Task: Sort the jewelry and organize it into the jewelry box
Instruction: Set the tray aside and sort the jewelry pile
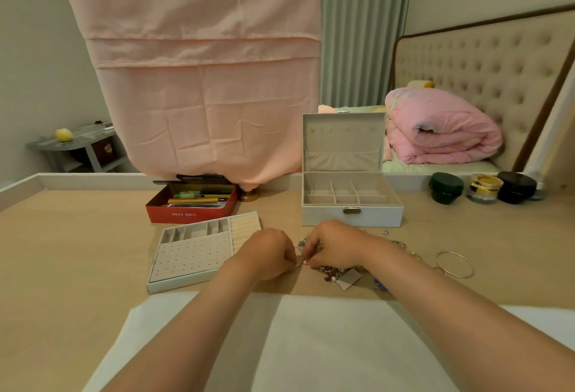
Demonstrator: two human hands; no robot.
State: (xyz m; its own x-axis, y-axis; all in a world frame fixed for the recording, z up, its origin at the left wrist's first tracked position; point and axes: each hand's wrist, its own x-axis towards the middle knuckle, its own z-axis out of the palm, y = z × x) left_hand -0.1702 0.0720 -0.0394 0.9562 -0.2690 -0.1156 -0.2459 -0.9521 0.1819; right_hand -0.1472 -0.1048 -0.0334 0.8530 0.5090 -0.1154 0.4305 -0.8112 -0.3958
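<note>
A white jewelry box (351, 215) stands open on the desk, its lid upright and its beige compartments bare. Its removable tray (199, 251), with a dotted earring panel and slots, lies to the left. A tangled jewelry pile (339, 271) lies in front of the box, partly hidden by my right hand (336, 243). My left hand (267, 254) meets it fingertip to fingertip; both pinch a small thin metal piece (301, 262) at the pile's left edge. What piece it is I cannot tell. Two thin bangles (455, 264) lie to the right.
A red tin of pens (189, 204) sits behind the tray. Three cosmetic jars (482, 187) stand at the back right. A white cloth (280, 345) lies across the desk's near edge under my forearms. Small rings (384, 232) lie near the box front.
</note>
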